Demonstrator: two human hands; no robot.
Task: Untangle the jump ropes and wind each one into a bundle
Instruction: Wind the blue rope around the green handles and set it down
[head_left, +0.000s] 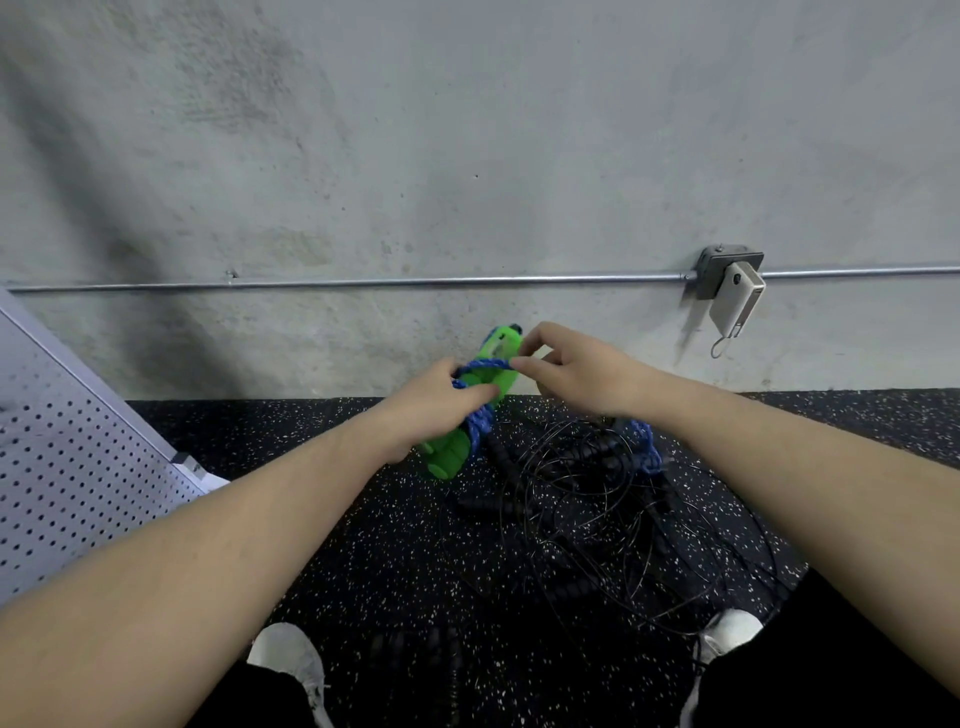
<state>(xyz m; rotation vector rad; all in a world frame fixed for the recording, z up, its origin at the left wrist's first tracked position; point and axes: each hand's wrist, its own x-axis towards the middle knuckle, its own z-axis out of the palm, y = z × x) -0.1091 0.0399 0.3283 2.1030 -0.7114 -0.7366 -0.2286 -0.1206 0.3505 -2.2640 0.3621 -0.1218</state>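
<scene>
The left hand (434, 400) has its grip clamped around the green jump-rope handles (475, 402), which lie bunched together and tilted, their upper ends rising above and to the right of the knuckles and their lower ends sticking out below the wrist. Blue braided rope (480, 421) is wound around the handles right at that grip, with one turn crossing just above the left fingers and several more just below them. The right hand (576, 371), just beside the left, pinches the upper turn of the blue rope between thumb and forefinger, its grip closed on the strand right against the upper part of the handles; its other fingers are curled loosely. From under the right hand more blue rope (649, 449) hangs down to the speckled black rubber floor (363, 545). Below both grips, on the floor, lies a loose tangle of thin black wire rope (623, 551) mixed with a black beaded rope (506, 460). Near the bottom edge are two white shoes (288, 657). Beyond the hands stands a concrete wall (415, 156) with a metal conduit (415, 283) and a white power bank (735, 301) at a junction box.
</scene>
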